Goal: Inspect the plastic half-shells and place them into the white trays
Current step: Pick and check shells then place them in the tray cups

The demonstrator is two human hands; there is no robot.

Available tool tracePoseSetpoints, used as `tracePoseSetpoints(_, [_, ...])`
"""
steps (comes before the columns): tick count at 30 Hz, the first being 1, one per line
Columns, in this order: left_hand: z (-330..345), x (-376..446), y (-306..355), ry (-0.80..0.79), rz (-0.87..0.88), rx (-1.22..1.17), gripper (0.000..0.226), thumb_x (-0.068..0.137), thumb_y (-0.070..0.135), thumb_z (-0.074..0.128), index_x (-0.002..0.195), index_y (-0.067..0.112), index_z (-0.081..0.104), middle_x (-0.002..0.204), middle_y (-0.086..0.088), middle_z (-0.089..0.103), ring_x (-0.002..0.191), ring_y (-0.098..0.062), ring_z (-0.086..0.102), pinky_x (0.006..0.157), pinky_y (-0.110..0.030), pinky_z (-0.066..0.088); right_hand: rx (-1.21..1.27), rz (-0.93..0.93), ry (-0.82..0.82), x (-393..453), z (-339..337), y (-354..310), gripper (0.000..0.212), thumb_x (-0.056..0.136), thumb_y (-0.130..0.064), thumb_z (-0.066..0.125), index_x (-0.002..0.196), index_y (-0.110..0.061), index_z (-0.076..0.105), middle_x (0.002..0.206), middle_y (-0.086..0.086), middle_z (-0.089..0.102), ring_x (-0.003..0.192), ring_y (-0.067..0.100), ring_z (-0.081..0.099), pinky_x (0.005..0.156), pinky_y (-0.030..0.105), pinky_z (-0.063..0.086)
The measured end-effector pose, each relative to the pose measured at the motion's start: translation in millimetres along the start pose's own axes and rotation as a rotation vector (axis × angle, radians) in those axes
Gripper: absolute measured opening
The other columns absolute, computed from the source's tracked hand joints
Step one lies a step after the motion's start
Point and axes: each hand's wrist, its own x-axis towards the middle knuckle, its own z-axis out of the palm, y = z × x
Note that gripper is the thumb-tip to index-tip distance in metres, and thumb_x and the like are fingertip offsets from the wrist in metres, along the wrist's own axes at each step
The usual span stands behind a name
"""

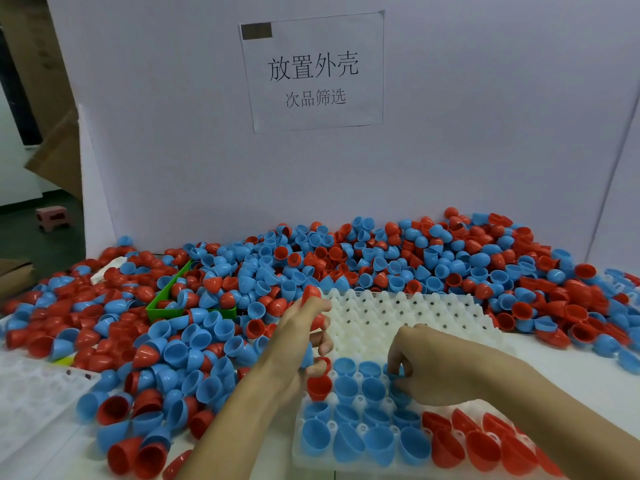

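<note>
A big heap of red and blue plastic half-shells (346,265) covers the table's back and left. A white tray (398,320) with pegs lies in front of me; its near rows hold blue shells (346,389) and red shells (481,445) open side up. My left hand (304,334) grips several shells at once, a red one (310,293) at its fingertips and others in the palm. My right hand (426,368) pinches a blue shell (394,372) at a tray cell.
A green bin (166,306) sits buried in the heap at the left. Another white tray (31,400) lies at the near left edge. A white board with a paper sign (313,72) stands behind the heap. A pink stool (53,218) is on the floor far left.
</note>
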Motion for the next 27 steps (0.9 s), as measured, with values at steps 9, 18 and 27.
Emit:
tracePoseSetpoints(9, [3.1,1.9,-2.5,0.019,0.081,0.238,0.021,0.099,0.025,0.059,0.096,0.004,0.06,0.083,-0.006,0.061,0.043,-0.015,0.047,0.033,-0.017,0.023,0.152,-0.159,0.481,0.1,-5.6,-8.3,0.008,0.098,-0.034,0.056,0.106,-0.031,0.058,0.055,-0.011,0.055,0.054,0.001,0.055,0.053,0.018,0.042])
tracePoseSetpoints(18, [1.5,-1.5,-5.2,0.079,0.423,0.573,0.015,0.08,0.028,0.081,0.086,0.026,0.068,0.082,0.015,0.07,0.073,-0.005,0.063,0.067,-0.023,0.05,0.336,-0.167,0.676,15.6,-2.1,-40.5,0.021,0.093,-0.045,0.061,0.106,-0.03,0.069,0.056,-0.011,0.058,0.054,0.009,0.059,0.053,0.023,0.048])
tracePoseSetpoints(27, [0.6,-3.6,-6.5,0.003,0.499,0.727,0.047,0.055,0.049,0.091,0.091,0.033,0.066,0.092,0.022,0.067,0.061,-0.007,0.055,0.06,-0.019,0.051,0.314,-0.068,0.642,21.9,-8.3,-37.1,0.009,0.087,-0.026,0.072,0.095,-0.023,0.077,0.051,-0.012,0.054,0.045,0.007,0.049,0.051,0.025,0.046])
